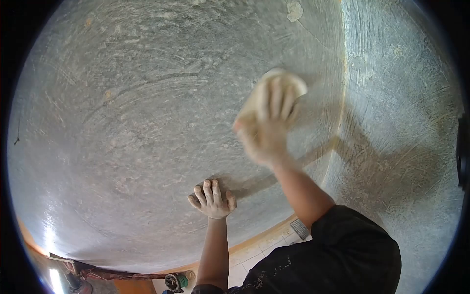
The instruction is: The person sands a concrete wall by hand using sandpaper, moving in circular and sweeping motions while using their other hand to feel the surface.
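On grey wall [147, 122]: right hand [267, 125] grip pressing pale blurred pad [279, 81]; left hand [213, 198] flat, released.

A: Site type?
B: Room under renovation. Bare grey plastered wall [147, 122], swirled with trowel and sanding marks, fills the view; a corner edge [342, 98] runs at 1 o'clock.
A: Floor?
B: Pale tiles [254, 255] at 6 o'clock, dusty, with tools and clutter [174, 281] near 7 o'clock.
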The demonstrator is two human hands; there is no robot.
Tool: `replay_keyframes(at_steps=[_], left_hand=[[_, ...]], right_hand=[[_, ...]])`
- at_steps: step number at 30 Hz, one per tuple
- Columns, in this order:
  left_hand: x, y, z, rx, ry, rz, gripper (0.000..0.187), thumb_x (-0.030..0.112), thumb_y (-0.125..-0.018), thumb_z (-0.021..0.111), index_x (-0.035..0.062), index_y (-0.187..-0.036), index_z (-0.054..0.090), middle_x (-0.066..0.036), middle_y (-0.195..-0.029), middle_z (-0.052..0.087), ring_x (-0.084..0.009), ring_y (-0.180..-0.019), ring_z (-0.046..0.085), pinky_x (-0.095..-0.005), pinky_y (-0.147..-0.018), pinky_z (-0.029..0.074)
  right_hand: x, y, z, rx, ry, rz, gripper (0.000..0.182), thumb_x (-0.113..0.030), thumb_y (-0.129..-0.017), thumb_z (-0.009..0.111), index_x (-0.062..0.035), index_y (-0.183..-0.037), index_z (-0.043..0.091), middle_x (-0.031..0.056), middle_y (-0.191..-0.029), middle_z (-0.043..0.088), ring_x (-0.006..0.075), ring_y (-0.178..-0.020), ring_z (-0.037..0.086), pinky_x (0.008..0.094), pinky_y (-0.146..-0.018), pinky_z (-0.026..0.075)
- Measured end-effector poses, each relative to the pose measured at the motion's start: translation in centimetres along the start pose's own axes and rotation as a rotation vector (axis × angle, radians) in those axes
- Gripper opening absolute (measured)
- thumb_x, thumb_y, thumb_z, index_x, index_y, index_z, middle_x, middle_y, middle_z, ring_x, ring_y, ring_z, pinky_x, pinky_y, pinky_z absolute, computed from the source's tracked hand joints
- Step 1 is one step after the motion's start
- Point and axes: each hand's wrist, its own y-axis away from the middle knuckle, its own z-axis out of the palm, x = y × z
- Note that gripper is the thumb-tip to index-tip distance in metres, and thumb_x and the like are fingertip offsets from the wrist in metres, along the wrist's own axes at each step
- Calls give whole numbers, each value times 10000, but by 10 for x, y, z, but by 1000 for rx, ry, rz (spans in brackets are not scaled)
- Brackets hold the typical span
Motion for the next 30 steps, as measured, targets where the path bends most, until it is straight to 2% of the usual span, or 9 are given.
replay_keyframes(at_steps=[5,7,9,13,19,21,23,26,30], left_hand=[[-1,1,-3,6,13,18,633,399,-847,424,104,-1404,484,-86,-1533,361,-343,-1465,192,-552,-1179,-9],[-1,-1,0,13,2,22,632,398,-853,419,105,-1410,476,-86,-1536,357,-339,-1468,182,-552,-1180,-7],[0,-2,4,46,-5,27,643,397,-861,411,110,-1436,444,-83,-1544,341,-328,-1473,173,-552,-1181,-5],[1,-2,0,22,7,18,658,407,-866,411,116,-1456,418,-83,-1552,327,-323,-1476,164,-555,-1179,-9],[1,-1,1,14,1,14,656,413,-863,416,120,-1450,426,-78,-1557,317,-322,-1479,148,-558,-1178,-11],[0,-2,0,14,10,17,654,417,-861,419,119,-1443,435,-75,-1556,320,-329,-1477,153,-560,-1177,-9],[-1,1,1,20,-1,24,651,418,-860,420,121,-1439,441,-73,-1553,326,-337,-1474,161,-560,-1177,-7],[-2,-2,0,-6,-29,57,668,406,-870,405,78,-1452,402,-133,-1533,341,-381,-1464,164,-573,-1167,-9],[-4,1,-1,-22,-42,84,680,403,-877,400,56,-1462,374,-158,-1522,351,-403,-1459,165,-584,-1162,-11]], right_hand=[[41,140,31,-185,157,-463,925,-725,-902,298,-72,-1533,118,225,-1591,5,432,-1448,-113,634,-1110,-109],[85,157,49,129,4,-194,782,-568,-887,484,-57,-1461,345,223,-1564,161,426,-1454,13,653,-1112,-22],[69,94,17,92,-119,371,856,-595,-892,484,-17,-1485,264,218,-1594,17,395,-1466,-57,636,-1124,-53],[26,-6,-11,126,-180,335,900,-622,-883,485,-40,-1509,200,214,-1596,10,446,-1449,-80,681,-1104,-36],[-4,101,26,-105,57,-320,810,-674,-879,396,-108,-1456,339,210,-1534,223,464,-1425,100,704,-1082,-17],[9,98,-11,-1174,80,130,797,-644,-871,457,-94,-1440,357,234,-1494,267,460,-1418,127,690,-1092,13],[89,158,44,97,-56,-153,862,-636,-878,467,-62,-1485,254,249,-1537,177,441,-1444,53,646,-1118,0],[77,86,9,89,-148,435,948,-721,-899,275,-57,-1531,33,183,-1600,-78,367,-1463,-117,601,-1139,-80],[30,16,6,120,-84,216,926,-696,-898,334,-77,-1534,68,192,-1599,-9,408,-1459,-74,623,-1133,-67]])
